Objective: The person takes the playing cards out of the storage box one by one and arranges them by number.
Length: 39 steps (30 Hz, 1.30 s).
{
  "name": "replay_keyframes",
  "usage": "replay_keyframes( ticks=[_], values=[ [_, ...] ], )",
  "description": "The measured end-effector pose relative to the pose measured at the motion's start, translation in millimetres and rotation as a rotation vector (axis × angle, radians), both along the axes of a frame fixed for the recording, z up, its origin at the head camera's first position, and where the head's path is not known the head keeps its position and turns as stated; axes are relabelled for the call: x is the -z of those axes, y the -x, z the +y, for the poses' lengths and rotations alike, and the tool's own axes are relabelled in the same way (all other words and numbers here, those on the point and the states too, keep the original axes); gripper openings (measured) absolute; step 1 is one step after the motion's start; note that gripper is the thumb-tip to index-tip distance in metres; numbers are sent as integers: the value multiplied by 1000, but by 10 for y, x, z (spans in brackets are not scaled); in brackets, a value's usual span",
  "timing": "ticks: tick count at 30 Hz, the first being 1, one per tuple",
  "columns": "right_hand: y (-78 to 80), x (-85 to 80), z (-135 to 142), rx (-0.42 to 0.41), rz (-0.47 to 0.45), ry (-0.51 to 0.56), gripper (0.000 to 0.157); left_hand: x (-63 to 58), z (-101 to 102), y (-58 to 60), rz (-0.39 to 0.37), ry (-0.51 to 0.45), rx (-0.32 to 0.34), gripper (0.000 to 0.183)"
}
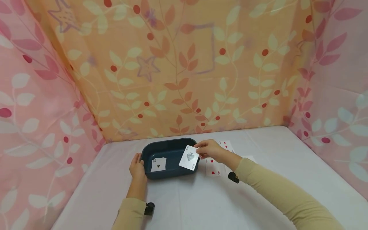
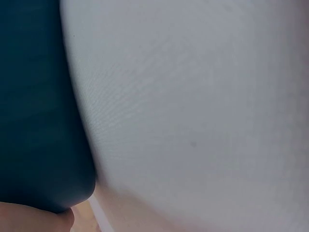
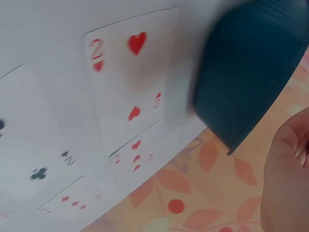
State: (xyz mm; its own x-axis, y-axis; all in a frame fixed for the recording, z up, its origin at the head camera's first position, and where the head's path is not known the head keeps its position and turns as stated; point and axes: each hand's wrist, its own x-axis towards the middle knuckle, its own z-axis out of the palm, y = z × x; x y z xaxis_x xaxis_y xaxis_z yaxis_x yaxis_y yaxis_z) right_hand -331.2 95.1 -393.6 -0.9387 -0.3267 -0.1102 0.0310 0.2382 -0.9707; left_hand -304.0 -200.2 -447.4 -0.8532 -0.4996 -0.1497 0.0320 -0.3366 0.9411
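Note:
My right hand [image 1: 210,150] pinches an ace of spades [image 1: 188,158] by its right edge. The card tilts face up over the right end of a dark blue plastic tray [image 1: 169,174]. Inside the tray's left part lies a small overlapping pile of playing cards [image 1: 158,164], a club on top. Against the tray's left end, my left hand [image 1: 137,167] holds the wall, thumb at the rim. The left wrist view shows part of that hand [image 2: 34,218] under the tray wall [image 2: 38,106]. In the right wrist view the held card is out of sight.
Right of the tray, face-up cards lie on the white tablecloth [image 1: 178,204]: a two of hearts [image 3: 133,77], a three of hearts [image 3: 145,150], a two of clubs [image 3: 29,140] and a three of diamonds [image 3: 75,200]. A patterned cloth wall [image 1: 172,80] stands behind the table.

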Motion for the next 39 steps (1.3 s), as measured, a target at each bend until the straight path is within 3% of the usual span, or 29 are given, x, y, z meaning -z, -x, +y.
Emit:
replay_keyframes(
  ticks=[9,27,39],
  values=[
    [-53,47,326,-114,-31,-22,34,-3,-8,-10,0,-1,10,54],
    [-173,90,728,-216,-87,-146,33,-12,-7,-6,-7,-6,16,55],
    [-254,231,837,-277,-110,-229,27,-7,-16,-17,-2,-8,17,55]
  ],
)
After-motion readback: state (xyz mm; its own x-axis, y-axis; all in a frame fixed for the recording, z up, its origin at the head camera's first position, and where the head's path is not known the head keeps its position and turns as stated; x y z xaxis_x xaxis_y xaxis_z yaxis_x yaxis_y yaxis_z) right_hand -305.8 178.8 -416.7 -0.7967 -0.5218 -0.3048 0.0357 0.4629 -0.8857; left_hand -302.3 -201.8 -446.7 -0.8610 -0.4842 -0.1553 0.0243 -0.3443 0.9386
